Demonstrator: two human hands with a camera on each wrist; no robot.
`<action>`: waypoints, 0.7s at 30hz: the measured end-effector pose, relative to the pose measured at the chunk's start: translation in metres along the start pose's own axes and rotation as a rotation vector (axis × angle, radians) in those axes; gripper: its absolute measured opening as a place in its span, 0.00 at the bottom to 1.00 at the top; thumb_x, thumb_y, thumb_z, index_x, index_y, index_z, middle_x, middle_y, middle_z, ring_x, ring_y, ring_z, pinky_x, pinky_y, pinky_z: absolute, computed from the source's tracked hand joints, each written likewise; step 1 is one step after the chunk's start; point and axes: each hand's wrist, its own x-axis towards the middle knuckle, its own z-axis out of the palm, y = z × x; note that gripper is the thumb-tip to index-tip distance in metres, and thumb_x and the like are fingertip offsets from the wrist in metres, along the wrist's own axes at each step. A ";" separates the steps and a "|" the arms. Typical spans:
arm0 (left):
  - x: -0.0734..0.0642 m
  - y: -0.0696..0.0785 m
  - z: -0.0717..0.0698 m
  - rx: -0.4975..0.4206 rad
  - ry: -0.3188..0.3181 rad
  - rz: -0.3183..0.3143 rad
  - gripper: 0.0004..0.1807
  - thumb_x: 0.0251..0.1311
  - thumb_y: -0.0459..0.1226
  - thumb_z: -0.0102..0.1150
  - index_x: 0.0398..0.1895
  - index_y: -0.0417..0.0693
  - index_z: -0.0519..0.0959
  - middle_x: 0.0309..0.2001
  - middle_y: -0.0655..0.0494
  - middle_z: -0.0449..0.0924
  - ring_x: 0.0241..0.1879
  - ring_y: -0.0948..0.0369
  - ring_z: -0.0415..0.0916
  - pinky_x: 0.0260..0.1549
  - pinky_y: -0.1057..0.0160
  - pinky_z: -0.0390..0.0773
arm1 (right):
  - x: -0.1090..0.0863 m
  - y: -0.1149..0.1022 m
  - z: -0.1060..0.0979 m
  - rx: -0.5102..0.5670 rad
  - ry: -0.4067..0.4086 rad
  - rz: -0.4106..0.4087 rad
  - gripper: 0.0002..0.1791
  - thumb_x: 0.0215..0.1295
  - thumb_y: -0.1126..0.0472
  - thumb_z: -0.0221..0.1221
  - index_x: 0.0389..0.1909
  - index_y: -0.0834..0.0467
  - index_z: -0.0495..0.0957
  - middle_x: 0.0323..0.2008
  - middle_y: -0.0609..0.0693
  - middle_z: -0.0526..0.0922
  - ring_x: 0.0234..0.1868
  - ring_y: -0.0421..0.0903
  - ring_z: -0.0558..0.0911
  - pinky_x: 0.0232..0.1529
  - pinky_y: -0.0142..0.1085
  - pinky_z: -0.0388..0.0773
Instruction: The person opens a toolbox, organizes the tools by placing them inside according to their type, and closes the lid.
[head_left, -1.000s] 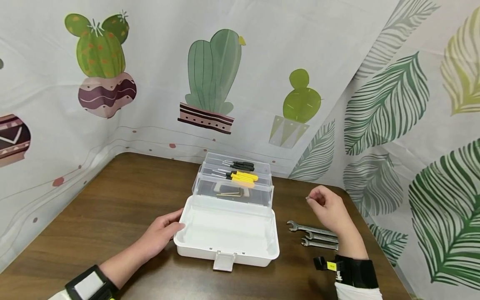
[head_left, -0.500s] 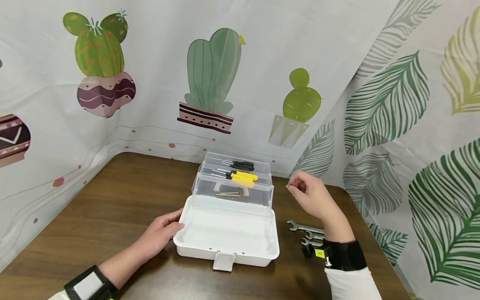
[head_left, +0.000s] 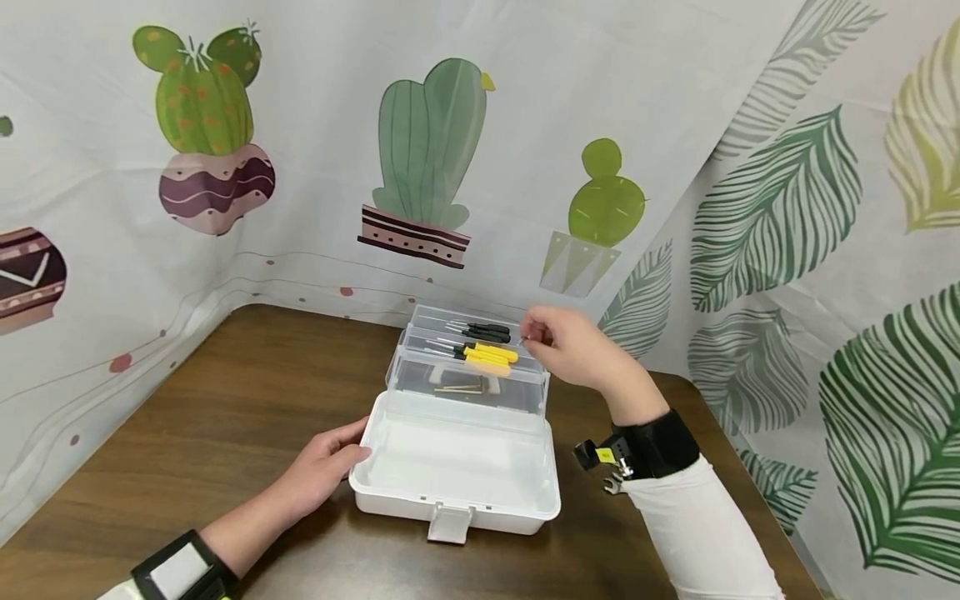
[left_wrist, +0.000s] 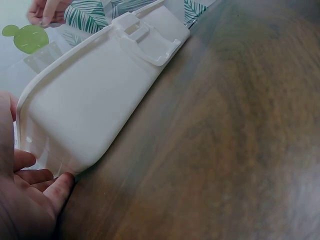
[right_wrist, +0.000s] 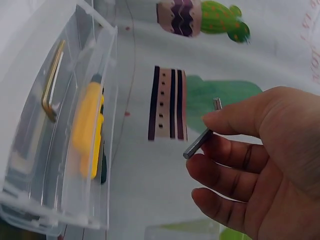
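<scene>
A white toolbox [head_left: 454, 518] lies opened out on the table, its clear tiered trays [head_left: 420, 387] raised at the back. My left hand [head_left: 322, 468] grips its left side, thumb at the rim; the left wrist view shows curled fingers [left_wrist: 35, 175] at the corner. My right hand [head_left: 573, 346] is at the right end of the upper trays. Between thumb and fingers it pinches a small steel hex key [right_wrist: 197, 144], partly hidden by the fingertips. The trays hold black screwdrivers [head_left: 489, 332], yellow-handled screwdrivers [head_left: 491, 354] and brass-coloured hex keys [head_left: 459, 388].
A wrench [head_left: 613, 483] shows beside the toolbox on the right, mostly hidden under my right wrist. The toolbox latch [head_left: 450, 525] hangs at the front. Behind the wooden table [head_left: 247, 392] hangs a white printed curtain [head_left: 315, 150].
My right hand has moved left and away from me with the hex key, from above the wrenches to the trays. The right forearm now covers most of the wrenches. My left hand stays put.
</scene>
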 end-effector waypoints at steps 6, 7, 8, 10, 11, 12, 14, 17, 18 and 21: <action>0.001 -0.001 0.000 -0.005 -0.003 0.006 0.33 0.74 0.36 0.51 0.78 0.33 0.59 0.73 0.32 0.67 0.55 0.66 0.78 0.49 0.69 0.81 | 0.024 -0.014 0.006 -0.021 -0.089 -0.078 0.02 0.69 0.65 0.59 0.40 0.57 0.78 0.26 0.46 0.75 0.28 0.43 0.72 0.34 0.37 0.71; 0.001 -0.001 0.000 -0.005 -0.004 0.007 0.33 0.74 0.36 0.51 0.78 0.33 0.59 0.73 0.32 0.66 0.56 0.64 0.79 0.49 0.69 0.81 | 0.028 -0.016 0.009 -0.030 -0.104 -0.092 0.02 0.69 0.65 0.59 0.39 0.56 0.78 0.26 0.46 0.75 0.27 0.42 0.71 0.34 0.36 0.71; 0.000 -0.002 0.000 -0.006 -0.007 0.008 0.33 0.74 0.36 0.50 0.78 0.33 0.59 0.73 0.32 0.66 0.57 0.63 0.79 0.49 0.69 0.81 | 0.032 -0.018 0.011 -0.034 -0.121 -0.102 0.02 0.69 0.66 0.58 0.38 0.56 0.78 0.26 0.46 0.75 0.27 0.42 0.71 0.34 0.36 0.71; 0.000 -0.002 0.000 -0.010 -0.010 0.006 0.33 0.74 0.36 0.50 0.78 0.33 0.59 0.74 0.32 0.66 0.59 0.59 0.78 0.49 0.69 0.81 | 0.039 -0.021 0.017 -0.042 -0.164 -0.116 0.04 0.69 0.67 0.57 0.38 0.55 0.78 0.27 0.46 0.75 0.28 0.42 0.71 0.36 0.36 0.71; 0.000 -0.002 0.000 -0.011 -0.009 0.006 0.33 0.74 0.36 0.50 0.78 0.33 0.59 0.74 0.32 0.66 0.60 0.57 0.78 0.49 0.69 0.81 | 0.041 -0.023 0.020 -0.045 -0.187 -0.122 0.05 0.70 0.67 0.56 0.39 0.55 0.78 0.27 0.46 0.75 0.28 0.42 0.71 0.36 0.36 0.71; 0.000 -0.002 0.000 -0.013 -0.011 0.006 0.33 0.74 0.36 0.50 0.78 0.33 0.59 0.74 0.32 0.65 0.60 0.55 0.77 0.49 0.69 0.82 | 0.044 -0.024 0.024 -0.050 -0.208 -0.128 0.05 0.70 0.67 0.56 0.39 0.55 0.79 0.28 0.46 0.76 0.29 0.42 0.71 0.37 0.36 0.72; 0.000 -0.002 0.000 -0.015 -0.013 0.007 0.32 0.75 0.36 0.50 0.78 0.33 0.59 0.74 0.32 0.66 0.61 0.54 0.77 0.49 0.69 0.82 | 0.047 -0.026 0.030 -0.052 -0.252 -0.134 0.05 0.71 0.67 0.56 0.41 0.55 0.79 0.29 0.46 0.77 0.30 0.42 0.71 0.38 0.36 0.73; 0.000 -0.002 0.000 -0.020 -0.012 0.006 0.33 0.74 0.36 0.50 0.78 0.33 0.59 0.73 0.31 0.66 0.60 0.54 0.78 0.49 0.68 0.82 | 0.051 -0.030 0.040 -0.063 -0.302 -0.136 0.05 0.72 0.66 0.57 0.43 0.56 0.80 0.29 0.47 0.77 0.30 0.42 0.72 0.39 0.36 0.74; 0.000 -0.002 0.001 -0.020 -0.012 0.004 0.33 0.74 0.36 0.50 0.78 0.33 0.59 0.73 0.31 0.66 0.60 0.54 0.78 0.49 0.68 0.82 | 0.051 -0.032 0.043 -0.072 -0.314 -0.135 0.04 0.72 0.66 0.57 0.43 0.55 0.80 0.30 0.46 0.77 0.30 0.41 0.72 0.39 0.35 0.74; 0.000 -0.001 0.001 -0.016 -0.009 0.002 0.33 0.74 0.36 0.51 0.78 0.33 0.59 0.73 0.31 0.66 0.60 0.53 0.78 0.49 0.68 0.82 | 0.051 -0.037 0.051 -0.098 -0.343 -0.132 0.04 0.72 0.65 0.56 0.42 0.55 0.79 0.30 0.46 0.77 0.31 0.42 0.72 0.39 0.35 0.73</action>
